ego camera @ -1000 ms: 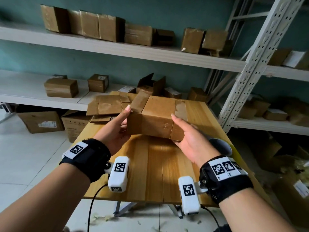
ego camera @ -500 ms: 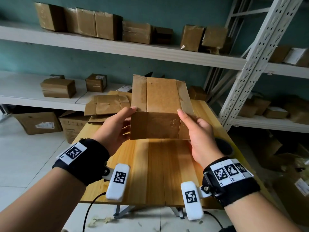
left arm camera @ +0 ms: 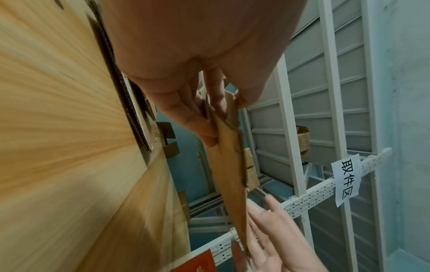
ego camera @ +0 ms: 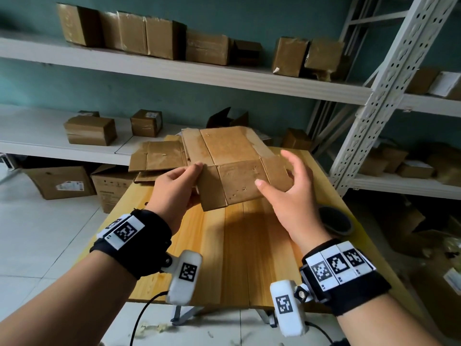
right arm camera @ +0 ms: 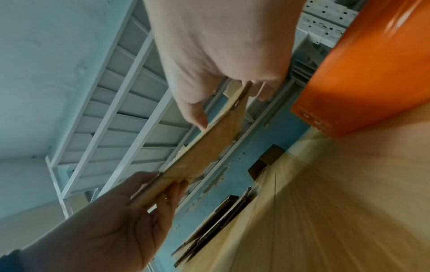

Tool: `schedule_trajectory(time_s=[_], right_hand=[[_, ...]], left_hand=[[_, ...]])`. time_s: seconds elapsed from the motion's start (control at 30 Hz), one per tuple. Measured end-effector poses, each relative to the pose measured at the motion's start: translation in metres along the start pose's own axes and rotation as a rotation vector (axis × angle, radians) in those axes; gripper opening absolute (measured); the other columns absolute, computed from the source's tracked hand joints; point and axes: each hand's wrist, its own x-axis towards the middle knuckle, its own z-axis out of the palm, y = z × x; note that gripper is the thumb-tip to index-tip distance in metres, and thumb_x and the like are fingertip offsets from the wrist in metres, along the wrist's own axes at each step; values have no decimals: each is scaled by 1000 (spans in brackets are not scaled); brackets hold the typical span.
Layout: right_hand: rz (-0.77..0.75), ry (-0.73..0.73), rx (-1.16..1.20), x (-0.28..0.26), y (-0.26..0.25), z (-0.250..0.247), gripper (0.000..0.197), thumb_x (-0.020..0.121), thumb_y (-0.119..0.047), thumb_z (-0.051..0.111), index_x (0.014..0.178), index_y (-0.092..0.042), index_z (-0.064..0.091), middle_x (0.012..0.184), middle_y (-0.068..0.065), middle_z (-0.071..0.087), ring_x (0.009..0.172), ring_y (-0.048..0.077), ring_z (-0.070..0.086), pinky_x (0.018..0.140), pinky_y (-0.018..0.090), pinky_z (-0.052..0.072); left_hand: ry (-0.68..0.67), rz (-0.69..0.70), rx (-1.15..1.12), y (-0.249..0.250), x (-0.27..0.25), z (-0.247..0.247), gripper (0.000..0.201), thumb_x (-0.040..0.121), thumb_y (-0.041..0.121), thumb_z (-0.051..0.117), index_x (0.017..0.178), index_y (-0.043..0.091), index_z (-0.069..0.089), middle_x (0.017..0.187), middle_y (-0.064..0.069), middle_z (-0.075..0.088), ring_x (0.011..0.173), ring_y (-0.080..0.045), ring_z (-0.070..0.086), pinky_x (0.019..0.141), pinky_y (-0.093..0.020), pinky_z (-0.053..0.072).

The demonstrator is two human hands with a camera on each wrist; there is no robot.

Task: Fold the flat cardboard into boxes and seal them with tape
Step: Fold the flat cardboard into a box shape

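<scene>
Presently held clear above the bench (ego camera: 239, 258), toward 12 o'clock: the flat cardboard (ego camera: 239, 181), collapsed, flaps hanging out at both ends. Left hand (ego camera: 174, 188) pinching its 9 o'clock edge, thumb on top and fingers (left arm camera: 195, 117) curled beneath. Right hand (ego camera: 289, 196) at the 3 o'clock edge with fingers spread and loose, thumb resting on the top face, no firm grip evident. Spare flattened blanks (ego camera: 159, 156) lying at 11 o'clock; a dark roll, probably tape (ego camera: 334, 221), at 3 o'clock.

Judged advisable: keep the left pinch fixed near a crease, set the right fingers on the opposite crease, then press inward to square the sleeve. Avoid bending mid-panel. Fold short flaps before long ones.
</scene>
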Motion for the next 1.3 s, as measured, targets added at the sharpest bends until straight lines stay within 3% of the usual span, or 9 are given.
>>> schedule_trajectory(time_s=[0.1, 0.23, 0.47, 0.63, 0.8, 0.9, 1.0, 1.1, 1.3], right_hand=[[-42, -265, -184, -5, -9, 1, 86, 85, -35, 82, 148, -66, 33, 169, -27, -3, 162, 18, -2, 126, 55, 25], [-132, -498, -438, -12, -19, 3, 100, 82, -41, 80, 157, -63, 17, 172, -24, -15, 158, 6, -19, 130, 55, -3], [-180, -662, -315, -15, -24, -3, 114, 74, -57, 90, 159, -62, 15, 172, -27, 7, 158, -4, -2, 132, 46, 10], [-290, -444, -311, -12, -12, 5, 84, 90, -13, 74, 157, -50, 39, 163, -22, 38, 153, 7, 32, 123, 44, 40], [-393, -313, -210, -8, -8, 5, 59, 98, -2, 68, 149, -33, 60, 154, -15, 56, 145, 0, 46, 121, 39, 43], [-417, -330, -108, -9, -12, 4, 48, 100, -5, 69, 143, -26, 65, 146, -14, 63, 138, -4, 53, 117, 32, 47], [-417, -365, -70, -11, -15, 2, 48, 100, -9, 71, 144, -27, 64, 144, -17, 63, 138, -5, 53, 118, 35, 47], [-347, -329, -116, -13, -17, 3, 61, 97, -18, 75, 150, -41, 54, 145, -31, 55, 138, -12, 46, 120, 36, 43], [-179, -261, -115, -11, -21, 6, 91, 95, -27, 78, 161, -50, 21, 163, -17, 37, 141, -2, 36, 108, 16, 36]], left_hand=[[8, 38, 21, -1, -1, 2, 22, 101, 30, 68, 109, 11, 74, 107, -12, 75, 99, -27, 75, 80, -38, 64], [10, 49, 65, -1, -4, 4, 14, 97, 27, 70, 106, 19, 76, 103, -8, 78, 97, -25, 75, 74, -36, 63], [88, 45, -59, 4, -1, 4, 53, 90, 34, 72, 140, 23, 56, 122, -10, 67, 98, -24, 69, 65, -34, 59], [12, 23, -149, 3, 1, 0, 81, 94, 33, 72, 160, 39, 25, 127, -7, 57, 102, -27, 70, 66, -33, 60], [-30, 46, -81, 0, 8, -7, 119, 61, 78, 81, 157, 23, 37, 124, -10, 72, 99, -20, 71, 77, -36, 56], [-36, 38, -71, 0, 14, -17, 108, 67, 93, 64, 147, 21, 54, 128, -4, 73, 114, -20, 70, 96, -39, 55], [-13, -1, -154, -1, 19, -25, 88, 83, 85, 58, 145, 22, 58, 139, -6, 67, 126, -24, 65, 109, -45, 48], [-39, 53, -168, 2, 15, -26, 57, 102, 65, 49, 138, 23, 65, 131, -5, 72, 124, -24, 66, 109, -44, 50], [-216, 119, -135, 11, 2, -18, 55, 107, 59, 41, 149, 25, 56, 142, -6, 66, 128, -24, 64, 99, -38, 52]])
